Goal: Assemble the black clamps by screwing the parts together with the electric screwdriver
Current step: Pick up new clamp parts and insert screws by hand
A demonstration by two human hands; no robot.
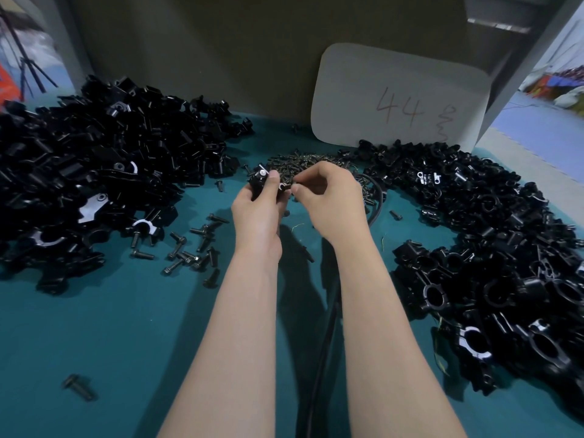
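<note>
Work surface: flat teal table top [126, 327], dimly lit. Behind it stands a plain dull-brown back panel [221, 58], against which leans a white rounded-corner card [363, 90] marked "44" in red. At right, a slanting grey upright post [521, 74] borders a brighter opening onto pale lilac-blue floor [531, 121], with blurred multicoloured heaps [565, 80] beyond. At left, thin black tripod legs [28, 71] stand beside an orange object [4, 86], too blurred to identify.

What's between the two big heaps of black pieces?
Head view: a heap of small dark screws, the left hand gripping a black clamp part, and the right hand.
</note>
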